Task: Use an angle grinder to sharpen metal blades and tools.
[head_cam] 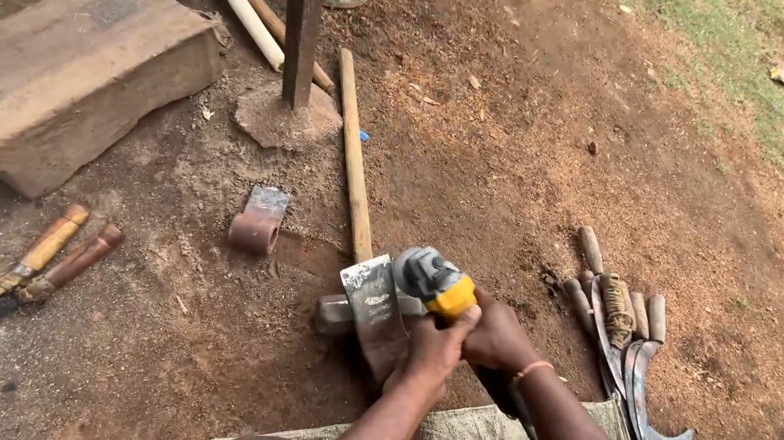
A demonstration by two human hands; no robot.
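I see both hands on the grinder (436, 285) | left hand (432, 346) fingers curled round its yellow body | right hand (495, 337) wrapped on the rear grip | disc touching the axe blade (376, 313) on the dirt | axe handle (353, 154) points away | sickles (625, 341) lie right | shears (16, 279) far left

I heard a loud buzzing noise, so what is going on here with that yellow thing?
A person sitting on the dirt ground holds a yellow grinder with both hands, the left hand and the right hand wrapped around its body. Its round head sits against the shiny blade of an axe lying flat in front of them. A bundle of sickles lies to the right, and garden shears lie to the left.
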